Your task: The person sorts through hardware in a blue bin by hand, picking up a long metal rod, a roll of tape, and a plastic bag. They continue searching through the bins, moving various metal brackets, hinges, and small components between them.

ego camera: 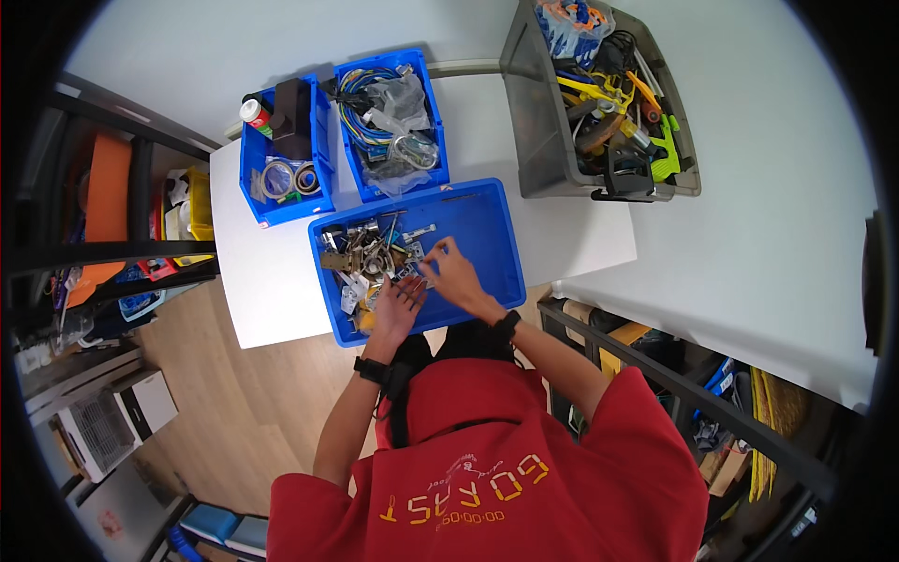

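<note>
A shallow blue plastic tray [472, 218] lies before me on a white table. Mixed metal hardware [372, 260] fills its left side: brackets, plates, rings and other small fittings in a loose pile. My left hand [399, 307] is over the near edge of this pile, palm up with fingers apart, and I see nothing clearly in it. Just to its right, my right hand [453, 274] hovers above the tray with thumb and fingers bent close together. Whether a small part is between those fingertips is too small to tell. A flat metal bracket [420, 233] lies beyond the hands.
Behind the tray stand a blue bin [323, 151] with tape rolls and a blue bin [441, 158] with coiled cables and plastic bags. A grey tote [534, 133] of tools is at the right on the white table [274, 295]. Dark-framed shelves [140, 249] flank the left.
</note>
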Demonstrator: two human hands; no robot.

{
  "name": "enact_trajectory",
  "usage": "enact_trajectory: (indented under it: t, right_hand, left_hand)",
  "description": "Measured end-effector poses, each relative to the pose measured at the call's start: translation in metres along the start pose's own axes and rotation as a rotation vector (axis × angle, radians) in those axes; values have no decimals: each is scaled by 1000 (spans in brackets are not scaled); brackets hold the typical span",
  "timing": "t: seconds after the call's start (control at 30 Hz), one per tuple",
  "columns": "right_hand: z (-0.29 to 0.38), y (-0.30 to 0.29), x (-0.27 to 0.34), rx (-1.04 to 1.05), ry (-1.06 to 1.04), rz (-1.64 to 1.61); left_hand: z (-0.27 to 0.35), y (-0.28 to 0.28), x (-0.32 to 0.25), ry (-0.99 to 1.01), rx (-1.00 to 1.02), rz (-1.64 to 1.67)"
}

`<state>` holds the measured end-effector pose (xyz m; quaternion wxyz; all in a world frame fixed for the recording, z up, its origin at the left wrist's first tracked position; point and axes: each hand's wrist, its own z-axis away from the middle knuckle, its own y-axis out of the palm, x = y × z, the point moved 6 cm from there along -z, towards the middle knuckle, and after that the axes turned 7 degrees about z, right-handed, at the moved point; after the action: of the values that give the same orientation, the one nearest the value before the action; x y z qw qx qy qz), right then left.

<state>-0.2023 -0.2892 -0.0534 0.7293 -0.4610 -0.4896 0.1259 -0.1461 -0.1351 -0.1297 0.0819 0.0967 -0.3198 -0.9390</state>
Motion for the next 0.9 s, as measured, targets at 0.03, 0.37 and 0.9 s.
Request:
enact_trajectory:
  t: [0.03,0.37,0.9]
  right_hand:
    - [9,-5,16,-36,-40,-100]
    - [33,-21,35,-94,15,-203]
    - [5,47,-81,62,130,366]
  left_hand:
    - [-3,-1,2,-17,-6,29]
    - [-12,-6,6,-10,-2,189]
    - [-7,-9,0,-159,10,31]
